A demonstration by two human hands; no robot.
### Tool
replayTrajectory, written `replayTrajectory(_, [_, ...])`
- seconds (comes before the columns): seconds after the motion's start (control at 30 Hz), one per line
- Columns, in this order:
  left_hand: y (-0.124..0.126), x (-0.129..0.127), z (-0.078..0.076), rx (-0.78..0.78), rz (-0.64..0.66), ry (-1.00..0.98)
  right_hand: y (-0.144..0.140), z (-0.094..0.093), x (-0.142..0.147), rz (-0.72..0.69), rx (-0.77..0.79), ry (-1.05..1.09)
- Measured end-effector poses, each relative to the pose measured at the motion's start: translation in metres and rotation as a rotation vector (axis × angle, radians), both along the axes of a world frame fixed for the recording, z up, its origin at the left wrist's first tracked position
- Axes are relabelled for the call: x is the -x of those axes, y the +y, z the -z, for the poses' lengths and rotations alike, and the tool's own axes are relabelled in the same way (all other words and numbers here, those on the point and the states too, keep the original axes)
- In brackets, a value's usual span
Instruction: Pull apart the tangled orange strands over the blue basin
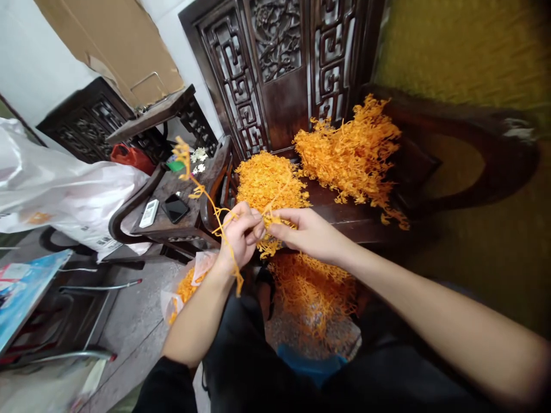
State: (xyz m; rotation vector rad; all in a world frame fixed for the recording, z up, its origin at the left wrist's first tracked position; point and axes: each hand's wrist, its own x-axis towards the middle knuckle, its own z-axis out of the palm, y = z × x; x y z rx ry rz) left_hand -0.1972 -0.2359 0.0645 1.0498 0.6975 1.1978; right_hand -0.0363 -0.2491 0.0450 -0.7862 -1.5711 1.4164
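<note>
At the centre of the frame the left hand (241, 235) is closed on an orange strand (206, 201) that rises toward the upper left and also hangs down past the wrist. The right hand (307, 232) meets it, fingertips pinched narrow on a small sprig (269, 221) between the two hands. Behind them, on the dark bench (344, 215), sit two heaps of the same orange sprigs: a tight one (267, 178) just above the hands and a looser one (353, 149) toward the upper right. More sprigs (314, 298) lie in the lap below, and a bag (185, 287) of them shows at lower left (partly hidden by the forearm). A phone (175, 207) and remote (148, 213) lie on a side table (189, 221) left of centre.

The joining looks best done with the left hand keeping the strand taut, and the right pressing the sprig squarely on near the fingertips, so nothing tangles.
</note>
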Motion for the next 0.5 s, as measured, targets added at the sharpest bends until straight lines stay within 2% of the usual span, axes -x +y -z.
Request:
replayTrajectory(0.13, [-0.006,-0.007,-0.004,0.005,0.031,-0.018,0.005,0.003,-0.013,0.225,-0.311,-0.220])
replayTrajectory(0.27, [-0.011,-0.012,-0.008,0.094,-0.041,-0.020,0.019,0.011,-0.036,0.283,-0.690,-0.609])
replayTrajectory(0.37, [-0.011,-0.016,-0.006,0.153,-0.075,0.022,0.028,0.017,-0.050,0.332,-0.826,-0.881])
replayTrajectory(0.5, [-0.004,-0.016,-0.003,0.161,-0.069,0.060,0.036,0.022,-0.059,0.353,-0.936,-1.045])
